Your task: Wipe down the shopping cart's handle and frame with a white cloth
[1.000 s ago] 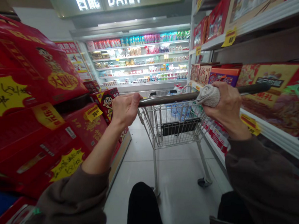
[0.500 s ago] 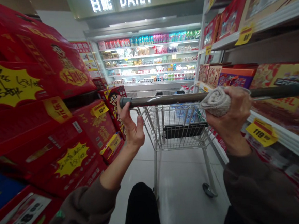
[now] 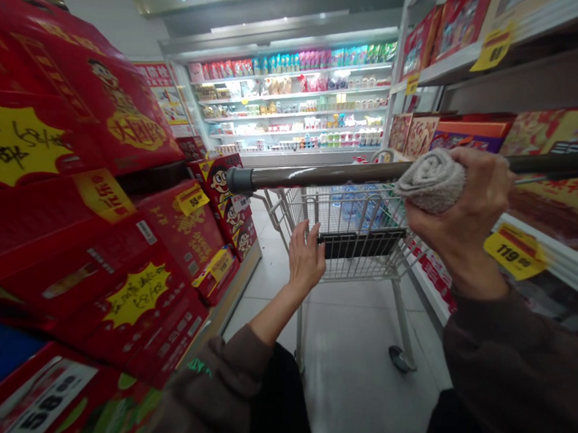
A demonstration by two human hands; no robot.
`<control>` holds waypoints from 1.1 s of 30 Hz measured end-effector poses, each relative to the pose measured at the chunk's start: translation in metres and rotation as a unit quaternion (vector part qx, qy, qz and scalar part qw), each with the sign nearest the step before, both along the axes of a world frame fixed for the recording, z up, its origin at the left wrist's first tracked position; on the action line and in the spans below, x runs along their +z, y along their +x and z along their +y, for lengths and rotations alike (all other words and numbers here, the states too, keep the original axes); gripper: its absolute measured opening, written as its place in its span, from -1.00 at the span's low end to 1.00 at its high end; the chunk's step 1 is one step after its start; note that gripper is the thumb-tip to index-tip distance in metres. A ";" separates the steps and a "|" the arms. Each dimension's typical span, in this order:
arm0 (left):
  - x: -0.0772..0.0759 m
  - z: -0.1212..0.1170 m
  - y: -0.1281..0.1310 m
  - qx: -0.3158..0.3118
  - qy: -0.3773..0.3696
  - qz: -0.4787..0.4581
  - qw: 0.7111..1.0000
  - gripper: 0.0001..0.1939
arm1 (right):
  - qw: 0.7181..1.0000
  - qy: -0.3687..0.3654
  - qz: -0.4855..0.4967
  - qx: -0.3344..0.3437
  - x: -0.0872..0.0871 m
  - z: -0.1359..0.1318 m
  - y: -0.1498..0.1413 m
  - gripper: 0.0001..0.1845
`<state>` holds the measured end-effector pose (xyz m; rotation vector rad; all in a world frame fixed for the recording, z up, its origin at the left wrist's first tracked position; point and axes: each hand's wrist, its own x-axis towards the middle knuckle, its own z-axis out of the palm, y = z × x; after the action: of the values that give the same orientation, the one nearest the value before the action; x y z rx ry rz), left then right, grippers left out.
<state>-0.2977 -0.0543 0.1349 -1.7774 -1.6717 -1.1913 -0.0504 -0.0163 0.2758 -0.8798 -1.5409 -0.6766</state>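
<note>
- The right hand [image 3: 462, 205] is closed, fingers curled around a rolled grey towel [image 3: 433, 180], which is wrapped over the metal shopping cart handle [image 3: 321, 174]. The wrist is bent, and the forearm rises from the lower right in a dark brown sleeve [image 3: 500, 376].
- The left hand [image 3: 306, 257] is open and grips nothing. Its palm faces forward, its fingers point up and are slightly apart, and it sits just below the handle without touching it.
- The left forearm [image 3: 274, 318] angles up from the lower middle, bare past a brown sleeve [image 3: 212, 392].
- The wire cart basket [image 3: 353, 211] lies directly ahead of and below the handle, beyond the left hand; bottles in blue-tinted wrap [image 3: 354, 204] sit inside.
- Red gift boxes [image 3: 79, 103] are stacked left of the left hand, well apart from it.
- A yellow 119 price tag [image 3: 514, 252] hangs on a shelf edge just right of and below the right hand.
- A lit refrigerated display case [image 3: 287, 104] stands far beyond the cart.
</note>
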 end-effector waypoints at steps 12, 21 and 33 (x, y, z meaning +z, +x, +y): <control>0.055 0.020 -0.013 0.201 -0.024 0.075 0.977 -0.47 | 0.990 0.124 0.004 0.061 -0.018 0.011 -0.001 -0.40; 0.055 0.011 -0.022 0.158 -0.033 0.079 0.984 -0.40 | 0.963 0.087 0.003 0.255 -0.086 0.025 -0.119 -0.36; 0.050 -0.005 -0.019 0.126 -0.015 0.069 0.990 -0.33 | 0.987 0.007 -0.133 0.089 -0.101 0.041 -0.121 -0.47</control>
<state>-0.3171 -0.0594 0.1850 -1.5709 -1.7767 -0.9158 -0.1716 0.0243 0.1751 -0.6494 -1.8269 -0.6943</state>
